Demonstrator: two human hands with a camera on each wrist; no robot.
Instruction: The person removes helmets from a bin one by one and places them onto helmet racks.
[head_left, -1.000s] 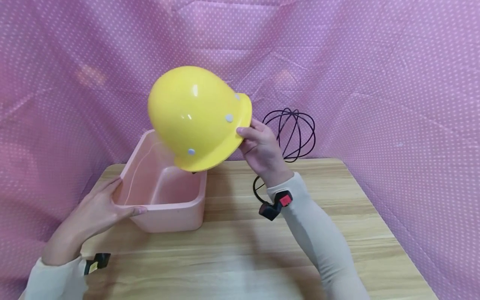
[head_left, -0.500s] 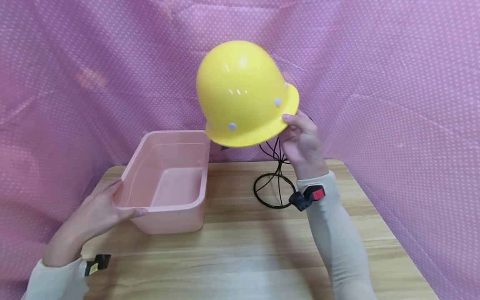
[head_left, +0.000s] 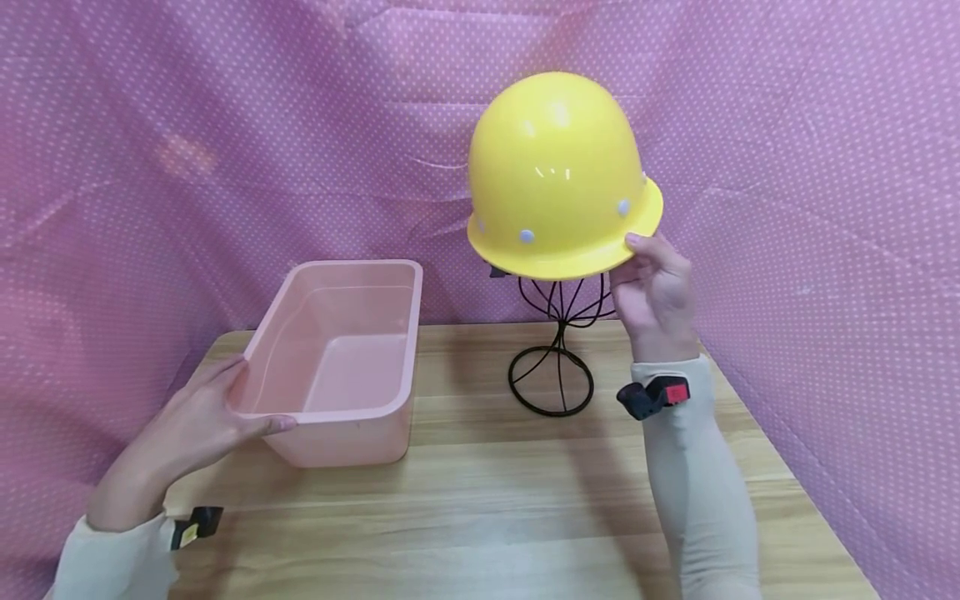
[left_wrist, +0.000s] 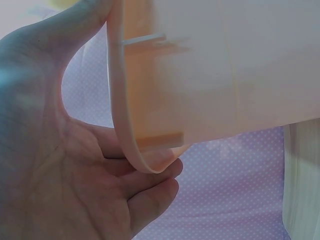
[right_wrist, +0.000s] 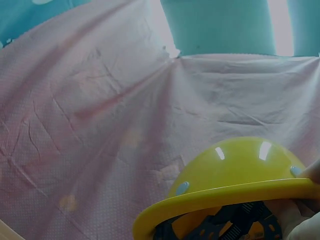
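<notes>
A yellow hard hat [head_left: 557, 167] is held up in the air, dome upward and slightly tilted, its brim pinched at the right side by my right hand [head_left: 656, 292]. Part of its black inner strap harness [right_wrist: 240, 220] shows in the right wrist view. Under and behind the hat stands a black wire stand [head_left: 561, 333], whose round top the hat mostly hides. On the left, a pink plastic bin [head_left: 375, 412] sits on the table with nothing visible inside. My left hand [head_left: 195, 421] grips its near left corner, thumb along the front rim and fingers round the left side.
The wooden table [head_left: 480, 508] carries the bin at left and the stand's ring base towards the back. A pink dotted cloth [head_left: 810, 208] hangs close round the back and both sides.
My right hand has carried the hard hat rightward and up from above the bin to over the wire stand, turning it more upright. The left hand and bin have stayed put.
</notes>
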